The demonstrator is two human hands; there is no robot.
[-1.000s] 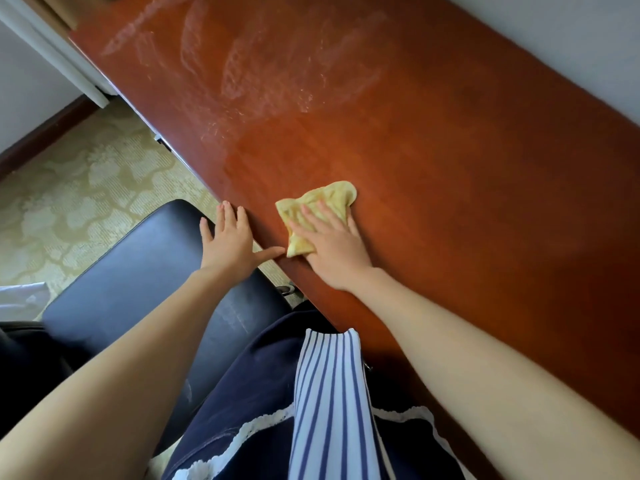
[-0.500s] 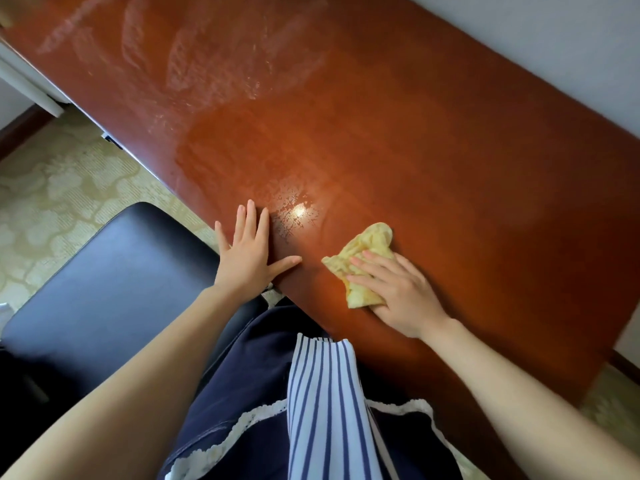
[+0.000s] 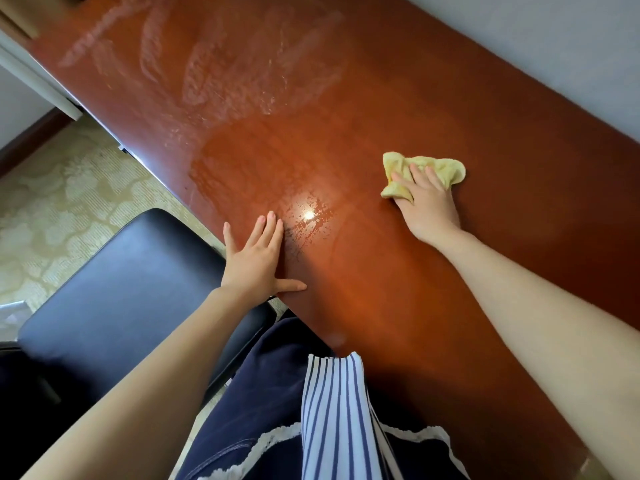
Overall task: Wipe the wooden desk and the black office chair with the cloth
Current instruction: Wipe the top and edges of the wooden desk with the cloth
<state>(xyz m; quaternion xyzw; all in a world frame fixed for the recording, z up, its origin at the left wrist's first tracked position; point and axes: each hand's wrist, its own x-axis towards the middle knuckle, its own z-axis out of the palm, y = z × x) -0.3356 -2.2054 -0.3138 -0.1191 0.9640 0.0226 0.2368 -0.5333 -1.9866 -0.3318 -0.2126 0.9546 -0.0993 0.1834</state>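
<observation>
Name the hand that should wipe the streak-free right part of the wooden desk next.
Right, likely. The right hand presses the crumpled yellow cloth on the reddish-brown wooden desk, next to that part. The left hand lies flat and empty at the desk's near edge.

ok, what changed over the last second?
The right hand, pressing the yellow cloth, slid rightward along the wooden desk. It started beside the left hand's thumb and is now well clear of it and farther in from the near edge. Nothing was picked up or released. The left hand stayed flat on the desk's near edge, and the black chair stayed untouched.
</observation>
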